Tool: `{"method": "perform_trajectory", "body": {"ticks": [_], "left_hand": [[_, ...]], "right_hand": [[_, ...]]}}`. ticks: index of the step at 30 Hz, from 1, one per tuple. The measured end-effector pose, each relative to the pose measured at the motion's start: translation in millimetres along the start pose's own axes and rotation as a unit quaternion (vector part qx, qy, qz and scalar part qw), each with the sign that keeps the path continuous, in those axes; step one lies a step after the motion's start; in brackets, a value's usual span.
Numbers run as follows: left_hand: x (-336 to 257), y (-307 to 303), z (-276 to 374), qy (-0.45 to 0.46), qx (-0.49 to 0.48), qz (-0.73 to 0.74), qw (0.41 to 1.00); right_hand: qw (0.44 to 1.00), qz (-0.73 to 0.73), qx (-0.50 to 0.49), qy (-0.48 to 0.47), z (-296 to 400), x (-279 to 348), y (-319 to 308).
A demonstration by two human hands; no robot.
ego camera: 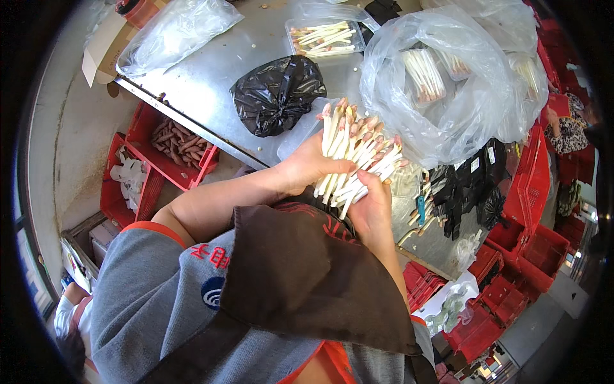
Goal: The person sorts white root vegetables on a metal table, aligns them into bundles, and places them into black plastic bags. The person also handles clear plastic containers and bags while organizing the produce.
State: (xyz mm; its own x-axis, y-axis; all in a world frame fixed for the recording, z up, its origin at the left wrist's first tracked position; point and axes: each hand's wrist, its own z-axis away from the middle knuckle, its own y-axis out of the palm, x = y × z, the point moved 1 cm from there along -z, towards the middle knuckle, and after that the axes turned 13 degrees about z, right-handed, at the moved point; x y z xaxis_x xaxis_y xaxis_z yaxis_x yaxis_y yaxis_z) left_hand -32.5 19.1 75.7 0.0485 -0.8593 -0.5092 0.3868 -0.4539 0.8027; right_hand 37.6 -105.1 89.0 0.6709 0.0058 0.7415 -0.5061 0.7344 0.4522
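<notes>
Between my two hands is a thick bundle of slender white vegetable shoots (357, 149) with pinkish-brown tips. My left hand (314, 165) wraps the bundle's left side, its thumb lying across the stalks. On the lower right, my right hand (374, 204) grips the same bundle with its thumb up. The tips point away from me and the pale cut ends towards my brown apron (312, 273). Partly hidden behind my left hand is a clear plastic tray (300, 137) on the metal table (201, 81). A knotted black plastic bag (280, 93) sits just beyond it.
A clear bag (383, 81) at the right holds packed trays of shoots (424, 77). Another filled tray (326, 38) stands at the back. A blue-handled tool (421, 210) lies among loose shoots, near black bags (472, 182). Red crates (187, 177) flank the table, one holding reddish-brown tubers (180, 144).
</notes>
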Motion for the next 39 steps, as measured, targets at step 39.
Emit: {"method": "perform_trajectory", "body": {"ticks": [39], "left_hand": [[17.4,-13.9,-4.1,-0.164,0.059,0.233,0.957]], "right_hand": [[0.869,0.425,-0.079,-0.239,-26.5,11.7,-12.0]]}}
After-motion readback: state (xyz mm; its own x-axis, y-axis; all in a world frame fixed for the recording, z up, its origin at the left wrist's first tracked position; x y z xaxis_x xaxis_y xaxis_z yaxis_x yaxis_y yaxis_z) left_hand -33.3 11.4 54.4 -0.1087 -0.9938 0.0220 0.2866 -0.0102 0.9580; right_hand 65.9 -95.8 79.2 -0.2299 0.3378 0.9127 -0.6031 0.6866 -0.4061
